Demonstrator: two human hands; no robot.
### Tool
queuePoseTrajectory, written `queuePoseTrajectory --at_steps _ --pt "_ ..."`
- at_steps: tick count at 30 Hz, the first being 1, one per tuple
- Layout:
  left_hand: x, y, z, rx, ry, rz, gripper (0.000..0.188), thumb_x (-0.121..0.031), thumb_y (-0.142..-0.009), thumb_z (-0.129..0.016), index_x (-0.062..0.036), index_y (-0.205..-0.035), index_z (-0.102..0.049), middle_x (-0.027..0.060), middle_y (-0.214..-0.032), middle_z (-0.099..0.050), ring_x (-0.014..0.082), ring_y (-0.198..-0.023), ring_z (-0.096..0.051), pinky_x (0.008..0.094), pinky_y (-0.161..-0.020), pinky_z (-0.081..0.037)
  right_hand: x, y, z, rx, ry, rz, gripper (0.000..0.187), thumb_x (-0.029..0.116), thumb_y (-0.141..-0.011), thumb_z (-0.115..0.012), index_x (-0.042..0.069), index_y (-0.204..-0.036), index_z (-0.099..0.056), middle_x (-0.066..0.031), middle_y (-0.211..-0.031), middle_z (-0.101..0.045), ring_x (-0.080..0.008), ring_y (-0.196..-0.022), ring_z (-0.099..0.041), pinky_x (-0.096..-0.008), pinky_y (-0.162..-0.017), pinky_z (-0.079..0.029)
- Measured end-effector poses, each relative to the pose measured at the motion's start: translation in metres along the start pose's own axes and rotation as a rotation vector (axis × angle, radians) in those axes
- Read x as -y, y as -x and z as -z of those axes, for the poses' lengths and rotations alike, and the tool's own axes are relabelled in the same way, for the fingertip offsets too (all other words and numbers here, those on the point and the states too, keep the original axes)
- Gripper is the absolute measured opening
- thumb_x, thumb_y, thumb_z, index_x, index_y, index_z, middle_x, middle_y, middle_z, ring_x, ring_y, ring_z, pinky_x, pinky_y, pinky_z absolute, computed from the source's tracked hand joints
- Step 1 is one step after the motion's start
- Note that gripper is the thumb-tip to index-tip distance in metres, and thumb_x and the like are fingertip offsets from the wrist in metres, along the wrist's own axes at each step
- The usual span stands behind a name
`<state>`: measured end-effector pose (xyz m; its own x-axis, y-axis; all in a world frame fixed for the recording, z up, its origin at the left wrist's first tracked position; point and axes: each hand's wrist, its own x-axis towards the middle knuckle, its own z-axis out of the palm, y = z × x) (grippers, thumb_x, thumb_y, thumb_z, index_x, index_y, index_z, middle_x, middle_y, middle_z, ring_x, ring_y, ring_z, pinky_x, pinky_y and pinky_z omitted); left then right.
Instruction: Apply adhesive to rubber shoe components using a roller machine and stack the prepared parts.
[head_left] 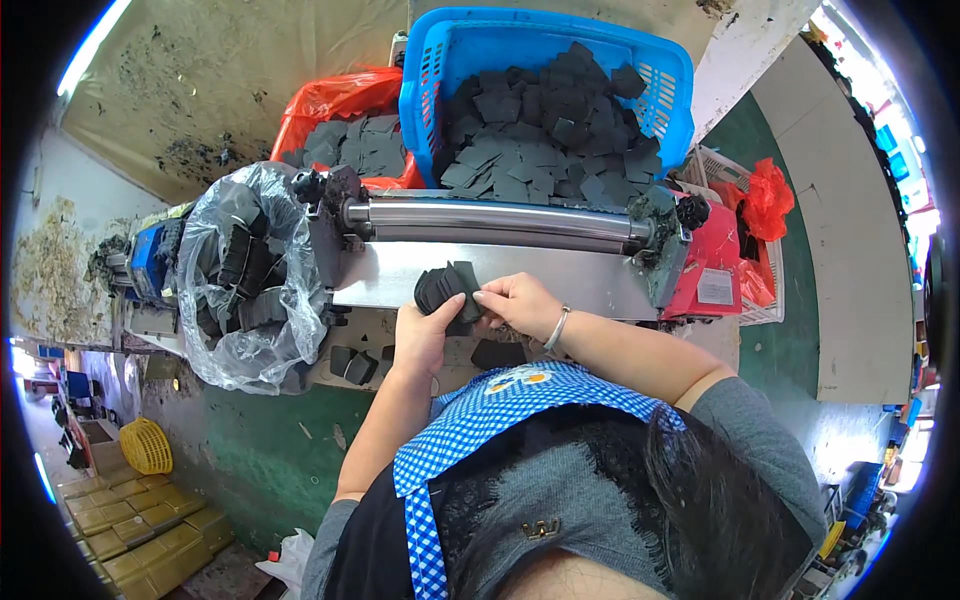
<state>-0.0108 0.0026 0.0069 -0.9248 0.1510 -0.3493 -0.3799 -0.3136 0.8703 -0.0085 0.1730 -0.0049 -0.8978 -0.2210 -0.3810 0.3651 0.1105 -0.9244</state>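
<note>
A fanned stack of thin black sheet pieces (438, 288) is gripped in my left hand (424, 330), thumb across its near edge. My right hand (520, 304) pinches a piece at the stack's right side; its fingertips are partly hidden behind the pieces. Both hands meet just in front of a roller machine's metal plate (580, 278). Beyond that plate lie the machine's shiny steel rollers (490, 222). On the ledge below my hands are a loose black piece (497, 353) and a small black bundle (352, 365).
Behind the rollers stands a blue plastic basket (424, 130) heaped with black pieces, beside a red bag (330, 98) of more. A clear plastic bag (250, 355) with black bundles hangs left. The machine's red housing (700, 270) and a white crate (768, 312) are right.
</note>
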Motion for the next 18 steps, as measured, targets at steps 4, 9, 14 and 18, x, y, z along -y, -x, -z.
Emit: queuePoseTrajectory --at_steps 4,9,14,18 --pt "0.004 -0.002 0.006 -0.116 -0.203 -0.147 0.019 -0.006 -0.076 -0.071 0.0044 -0.091 -0.066 0.0069 -0.084 -0.066 0.0108 -0.073 -0.060 0.0257 -0.067 -0.049 0.013 -0.014 0.029 -0.320 -0.494 -0.320 0.030 0.024 -0.096 -0.042 -0.003 -0.088 -0.055 -0.0154 -0.078 -0.064 -0.0182 -0.054 -0.063 -0.0251 -0.044 -0.050" --pt "0.006 -0.006 0.002 -0.082 -0.144 -0.108 0.019 -0.006 -0.076 -0.071 0.0033 -0.091 -0.066 0.0062 -0.084 -0.065 0.0116 -0.072 -0.061 0.0247 -0.065 -0.049 0.009 0.002 0.005 -0.030 0.069 0.082 0.030 0.027 -0.088 -0.059 -0.003 -0.087 -0.064 -0.0113 -0.073 -0.066 -0.0131 -0.060 -0.064 -0.0217 -0.049 -0.049" --pt "-0.001 -0.007 -0.003 -0.093 0.015 0.000 0.017 -0.006 -0.076 -0.071 0.0016 -0.090 -0.066 0.0061 -0.083 -0.065 0.0114 -0.067 -0.060 0.0245 -0.061 -0.048 0.008 -0.003 0.009 -0.058 -0.166 -0.150 0.026 0.022 -0.088 -0.058 -0.003 -0.086 -0.064 -0.0123 -0.075 -0.066 -0.0146 -0.057 -0.064 -0.0215 -0.049 -0.050" --pt "-0.003 -0.009 0.003 -0.110 -0.069 -0.025 0.017 -0.006 -0.075 -0.071 0.0019 -0.089 -0.065 0.0069 -0.081 -0.065 0.0123 -0.065 -0.060 0.0248 -0.058 -0.048 0.004 -0.013 0.046 -0.345 -0.370 -0.262 0.027 0.023 -0.088 -0.058 -0.004 -0.087 -0.062 -0.0123 -0.077 -0.066 -0.0146 -0.062 -0.065 -0.0217 -0.049 -0.050"
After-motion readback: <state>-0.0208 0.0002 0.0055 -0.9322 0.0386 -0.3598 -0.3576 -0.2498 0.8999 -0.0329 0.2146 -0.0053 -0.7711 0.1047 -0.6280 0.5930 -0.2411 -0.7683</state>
